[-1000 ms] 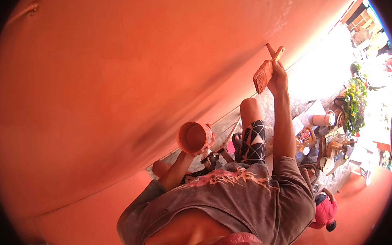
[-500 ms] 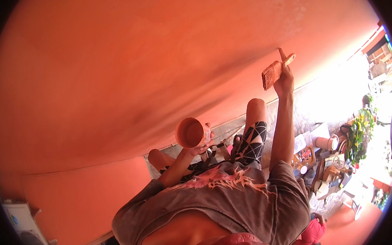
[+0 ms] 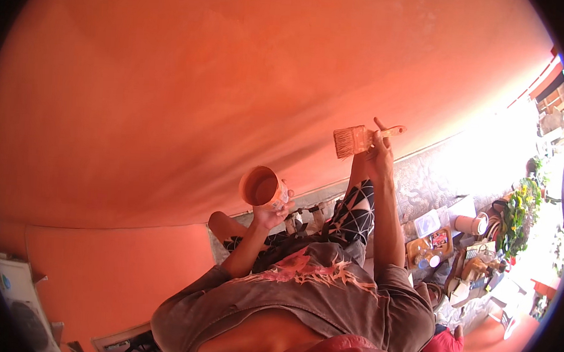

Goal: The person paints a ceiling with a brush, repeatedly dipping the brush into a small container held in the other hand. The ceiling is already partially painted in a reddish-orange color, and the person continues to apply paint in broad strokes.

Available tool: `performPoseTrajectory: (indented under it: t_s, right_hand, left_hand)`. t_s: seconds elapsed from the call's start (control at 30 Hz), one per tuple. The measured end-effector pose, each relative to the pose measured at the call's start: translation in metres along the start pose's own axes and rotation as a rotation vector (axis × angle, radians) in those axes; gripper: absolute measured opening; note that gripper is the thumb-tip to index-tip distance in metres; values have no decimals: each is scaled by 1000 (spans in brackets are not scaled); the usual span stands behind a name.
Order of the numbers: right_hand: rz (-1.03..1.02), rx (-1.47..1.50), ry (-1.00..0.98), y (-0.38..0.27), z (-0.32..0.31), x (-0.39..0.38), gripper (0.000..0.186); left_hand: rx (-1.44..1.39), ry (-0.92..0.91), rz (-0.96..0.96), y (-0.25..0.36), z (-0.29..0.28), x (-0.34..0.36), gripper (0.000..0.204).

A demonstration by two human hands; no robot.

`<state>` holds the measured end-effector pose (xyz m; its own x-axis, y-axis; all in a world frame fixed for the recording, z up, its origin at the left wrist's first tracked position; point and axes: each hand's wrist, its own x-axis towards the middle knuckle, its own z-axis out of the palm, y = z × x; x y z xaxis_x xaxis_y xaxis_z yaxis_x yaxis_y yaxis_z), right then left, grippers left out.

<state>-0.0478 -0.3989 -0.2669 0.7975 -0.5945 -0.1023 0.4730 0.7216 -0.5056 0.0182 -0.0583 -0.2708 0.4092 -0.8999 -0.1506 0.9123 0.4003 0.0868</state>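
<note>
In my right hand point(image 3: 380, 157) is a wide paintbrush point(image 3: 358, 140), gripped near its handle and ferrule, with one finger stretched up. Its orange-stained bristles point left, toward the cup side, and a gap separates them from the orange wall point(image 3: 190, 95). My left hand point(image 3: 276, 213) wraps around a round paint cup point(image 3: 260, 187) from below and the right. Orange-brown paint shows inside the cup, whose mouth faces up toward me. The cup is left of the brush and lower in the view, with the two apart.
At right lie assorted goods: a white bucket point(image 3: 472, 224), a clear plastic box point(image 3: 428, 223) and green plants point(image 3: 521, 204). A person in a pink-red top point(image 3: 440, 350) is at lower right. A white appliance point(image 3: 22, 296) stands at lower left.
My right hand has drawn the paintbrush down and left, closer to the cup, and its bristles have turned from downward to leftward. My left hand and the cup have shifted slightly left.
</note>
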Motion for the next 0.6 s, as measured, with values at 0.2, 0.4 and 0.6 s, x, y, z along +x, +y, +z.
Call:
performPoseTrajectory:
  t_s: [0.2, 0.4, 0.6]
  right_hand:
    - [78, 124, -19, 12, 20, -7, 41]
    - [13, 33, -219, -38, 88, -27, 28]
    - [-177, -552, -488, -86, 141, -42, 23]
  left_hand:
    - [66, -15, 11, 1, 19, 16, 64]
    - [124, -3, -14, -4, 25, 35, 78]
    - [105, 2, -8, -27, 35, 68, 66]
